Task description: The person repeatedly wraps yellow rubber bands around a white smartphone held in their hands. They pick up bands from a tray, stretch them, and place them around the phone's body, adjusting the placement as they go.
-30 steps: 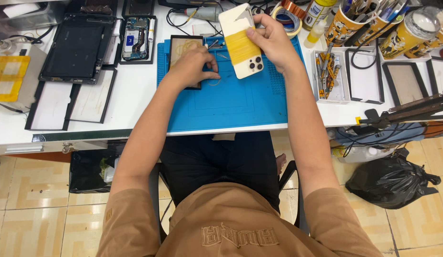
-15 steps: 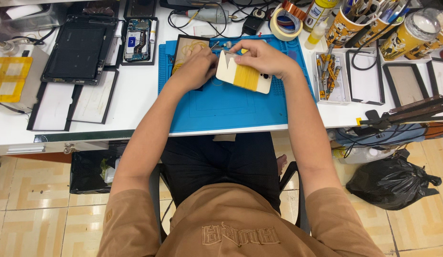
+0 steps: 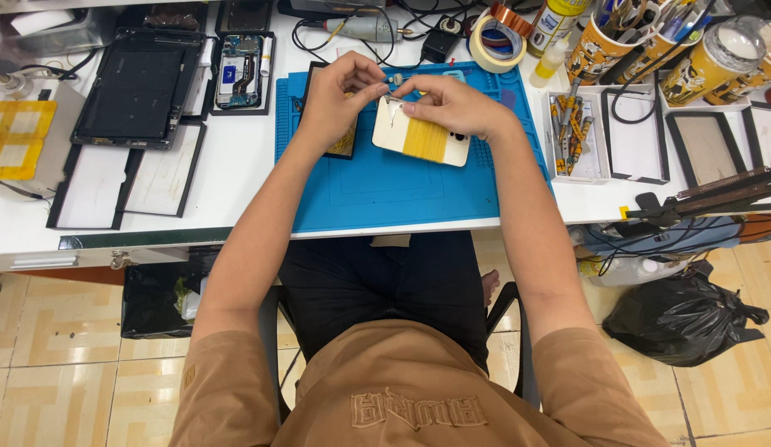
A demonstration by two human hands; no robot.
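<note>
A cream phone back with a yellow band (image 3: 420, 136) lies tilted over the blue work mat (image 3: 402, 190). My right hand (image 3: 456, 103) rests on its upper edge and holds it there. My left hand (image 3: 340, 95) is raised just left of it, thumb and fingers pinched on a small part (image 3: 395, 79) near the phone's top corner. Under my left hand lies a dark framed phone panel (image 3: 342, 145), mostly hidden.
Left of the mat lie a dark tablet screen (image 3: 137, 87), an opened phone (image 3: 238, 70) and flat frames. A tape roll (image 3: 495, 43), bottles and cups of tools (image 3: 601, 45) stand behind; a parts tray (image 3: 572, 136) and frames sit right. A black bag (image 3: 679, 314) lies on the floor.
The phone back came down from an upright hold to lie flatter on the mat. My left hand left the dark panel and rose to pinch at the phone's top corner.
</note>
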